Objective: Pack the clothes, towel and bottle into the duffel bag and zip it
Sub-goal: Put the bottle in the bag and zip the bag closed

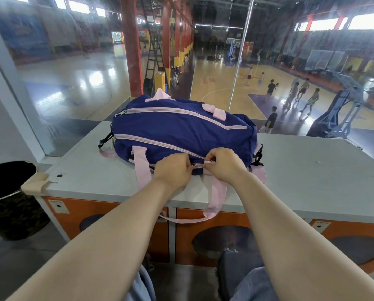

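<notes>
Duffel bag (181, 129) is bulging navy fabric with pale pink zippers and straps.

Both bare forearms reach forward from the lower corners of the view and converge toward the middle. The left hand (174, 168) lies knuckles up, its fingers curled under and pinching at its right edge. The right hand (223, 162) sits just beside it, nearly touching, wrist bent inward, thumb and fingers curled in a pinch facing the left hand.
</notes>
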A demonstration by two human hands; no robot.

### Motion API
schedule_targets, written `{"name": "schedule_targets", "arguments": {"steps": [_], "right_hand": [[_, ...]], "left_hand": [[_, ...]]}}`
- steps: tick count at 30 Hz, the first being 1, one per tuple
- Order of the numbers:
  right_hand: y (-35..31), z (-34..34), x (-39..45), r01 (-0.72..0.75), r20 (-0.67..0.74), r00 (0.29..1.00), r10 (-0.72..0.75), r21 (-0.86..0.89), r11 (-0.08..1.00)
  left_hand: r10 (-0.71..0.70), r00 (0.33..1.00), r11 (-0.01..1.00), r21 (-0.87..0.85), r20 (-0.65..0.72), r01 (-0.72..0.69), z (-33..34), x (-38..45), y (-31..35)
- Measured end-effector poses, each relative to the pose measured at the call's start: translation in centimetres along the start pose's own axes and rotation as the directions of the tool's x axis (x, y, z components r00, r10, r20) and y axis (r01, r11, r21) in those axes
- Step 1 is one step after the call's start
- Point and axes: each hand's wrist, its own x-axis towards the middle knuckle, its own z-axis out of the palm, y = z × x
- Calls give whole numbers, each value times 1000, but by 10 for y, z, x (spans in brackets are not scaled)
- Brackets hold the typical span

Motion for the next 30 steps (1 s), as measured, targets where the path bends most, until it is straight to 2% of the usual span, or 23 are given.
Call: {"name": "schedule_targets", "arguments": {"steps": [5,15,27,30], "right_hand": [[-3,-2,-1,-21,-23,1000,21,-5,1000],[-12,-1,-7,-66,-72,995,63,-37,997],[-13,-7,-10,-52,-68,996,50,-34,998],[-15,-4,-11,-31,-82,996,26,-54,998]], "left_hand": [[-98,993,995,0,65,98,-18,-4,-29],[-279,959,960,40,44,278,-39,-17,-72],[-334,930,942,33,151,333,-46,-18,-93],[-354,927,935,29,129,353,-44,-21,-96]]}}
